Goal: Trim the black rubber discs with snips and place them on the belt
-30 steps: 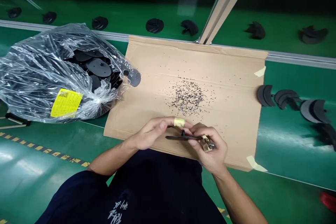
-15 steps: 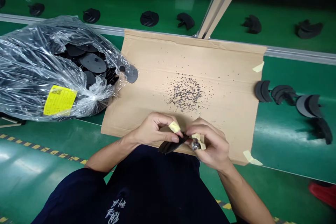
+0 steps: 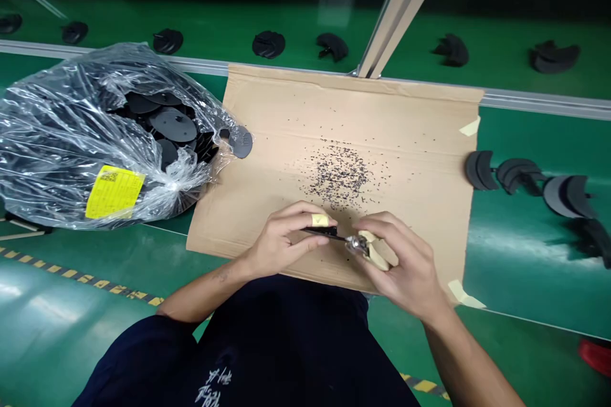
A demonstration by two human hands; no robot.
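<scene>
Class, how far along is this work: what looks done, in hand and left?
Probably well under way. Small black bits scattered on the cardboard suggest trimming already done; the dark pieces grouped at right may be finished. In hand: the left hand grips a thin black part, the right hand a metal tool at its end. Remaining: apparently the black discs in the plastic bag.

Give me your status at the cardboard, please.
Left hand gripping thin black part; right hand holding small metal tool; black bits scattered on cardboard beyond both hands.
</scene>
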